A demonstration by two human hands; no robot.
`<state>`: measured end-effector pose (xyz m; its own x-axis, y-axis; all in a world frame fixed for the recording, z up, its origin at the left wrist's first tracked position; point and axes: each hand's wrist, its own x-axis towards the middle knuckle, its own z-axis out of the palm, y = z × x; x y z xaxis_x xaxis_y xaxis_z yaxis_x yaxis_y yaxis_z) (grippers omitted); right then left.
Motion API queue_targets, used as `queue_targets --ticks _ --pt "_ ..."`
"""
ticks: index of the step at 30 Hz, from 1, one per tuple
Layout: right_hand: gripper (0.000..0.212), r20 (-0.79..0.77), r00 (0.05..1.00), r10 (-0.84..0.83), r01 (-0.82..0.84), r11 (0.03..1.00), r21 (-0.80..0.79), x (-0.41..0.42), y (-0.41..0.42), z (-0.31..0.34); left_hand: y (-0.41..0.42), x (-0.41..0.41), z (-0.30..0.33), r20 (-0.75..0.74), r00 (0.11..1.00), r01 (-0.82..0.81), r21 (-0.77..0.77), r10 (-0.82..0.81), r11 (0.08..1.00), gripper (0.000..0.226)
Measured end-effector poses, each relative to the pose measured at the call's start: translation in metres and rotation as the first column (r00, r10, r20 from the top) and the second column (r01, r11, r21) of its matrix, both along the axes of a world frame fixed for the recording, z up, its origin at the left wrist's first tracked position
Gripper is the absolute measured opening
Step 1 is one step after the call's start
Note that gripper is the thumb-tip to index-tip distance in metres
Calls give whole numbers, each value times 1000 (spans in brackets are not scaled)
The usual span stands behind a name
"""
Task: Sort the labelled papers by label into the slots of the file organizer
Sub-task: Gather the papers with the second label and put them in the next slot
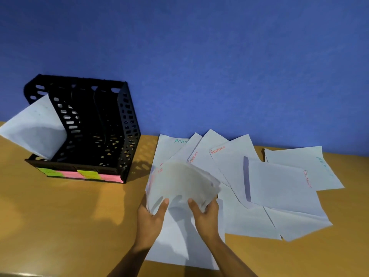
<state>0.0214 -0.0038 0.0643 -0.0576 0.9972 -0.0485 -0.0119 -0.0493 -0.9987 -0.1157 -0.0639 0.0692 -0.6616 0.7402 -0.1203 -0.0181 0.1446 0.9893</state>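
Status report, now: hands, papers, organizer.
Left hand and right hand grip a paper stack. File organizer: one sheet, leftmost slot. Path unobstructed.

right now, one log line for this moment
left hand + right hand: hold paper stack | organizer: one sheet, leftmost slot

black perforated organizer (127, 124), white papers (279, 184), green and pink labels (79, 173), blue wall (199, 56)

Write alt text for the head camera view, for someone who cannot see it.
Both hands, the left hand and the right hand, hold up a small stack of papers above more labelled papers spread on a wooden table. To the left, a black file organizer with coloured sticky notes holds one sheet in its leftmost slot.
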Motion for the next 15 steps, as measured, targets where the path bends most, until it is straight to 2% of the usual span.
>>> queue_targets --ticks 4,6,10,12,15 --pt "39 60 998 31 -30 999 -19 5 3 -3 -6 -9 -2 28 999 14 14 -15 1000 53" --pt "38 27 999 31 -30 999 -43 5 6 -2 -7 -9 3 24 999 42 31 -43 999 51" --pt "56 -5 1000 25 -25 999 -47 9 16 6 -6 -18 15 40 996 75 99 -79 992 52" --pt "44 6 997 72 -71 997 -37 15 21 8 -4 -30 19 62 995 69 150 -79 986 57" --pt "35 40 993 107 -104 992 -67 14 24 12 -4 -38 23 41 994 94 115 -99 989 63"
